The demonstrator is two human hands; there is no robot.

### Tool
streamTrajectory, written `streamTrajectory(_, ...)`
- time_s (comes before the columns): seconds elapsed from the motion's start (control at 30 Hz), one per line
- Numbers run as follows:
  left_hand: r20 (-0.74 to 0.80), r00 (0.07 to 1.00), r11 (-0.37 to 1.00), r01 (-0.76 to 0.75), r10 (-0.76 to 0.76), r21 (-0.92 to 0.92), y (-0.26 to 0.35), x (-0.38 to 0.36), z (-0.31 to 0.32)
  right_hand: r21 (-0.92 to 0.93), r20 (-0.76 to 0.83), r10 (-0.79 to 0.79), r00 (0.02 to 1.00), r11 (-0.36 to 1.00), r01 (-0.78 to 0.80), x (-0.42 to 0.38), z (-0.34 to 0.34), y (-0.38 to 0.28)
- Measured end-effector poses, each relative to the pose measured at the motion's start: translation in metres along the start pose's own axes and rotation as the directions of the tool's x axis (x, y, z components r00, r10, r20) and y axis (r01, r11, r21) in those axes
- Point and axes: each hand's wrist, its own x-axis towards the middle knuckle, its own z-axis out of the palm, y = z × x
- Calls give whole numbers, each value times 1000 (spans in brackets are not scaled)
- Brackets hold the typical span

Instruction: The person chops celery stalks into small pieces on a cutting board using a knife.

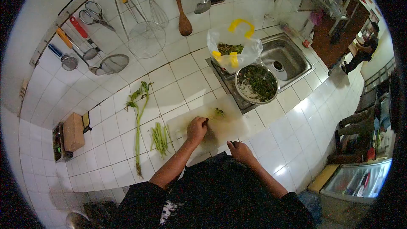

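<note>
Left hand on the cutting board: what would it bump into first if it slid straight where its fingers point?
The left hand would probably touch the small green bits first, on the cutting board, though I can't tell how high the hand is.

Glossy white tile counter (180,76), shiny metal bowl (276,89), matt wooden spoon (185,24); the cutting board (237,121) looks like smooth plastic.

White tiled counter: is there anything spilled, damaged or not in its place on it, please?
Nothing on the white tiled counter clearly looks spilled or damaged. The pale rectangular cutting board has yellowish-green smears and a small clump of green scraps, but these look like ordinary traces of cutting.
</note>
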Motion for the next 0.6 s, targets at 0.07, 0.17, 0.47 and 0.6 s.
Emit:
streamTrajectory(0.07,-36,999,999,-7,5,-31,1,1,-2,3,5,-10,1000,1000,10,5,6,3)
streamTrajectory(0.17,-19,1000,1000,9,-9,-1,-2,-1,-3,0,17,35,999,999,-35,-5,-2,-13)
streamTrajectory(0.47,-15,1000,1000,14,-13,26,-9,-2,5,-127,-5,32,999,991,-32,15,4,-17)
streamTrajectory(0.6,-50,998,999,40,-39,9,-6,-4,-1,-102,11,26,1000,995,-25,4,-1,-8)
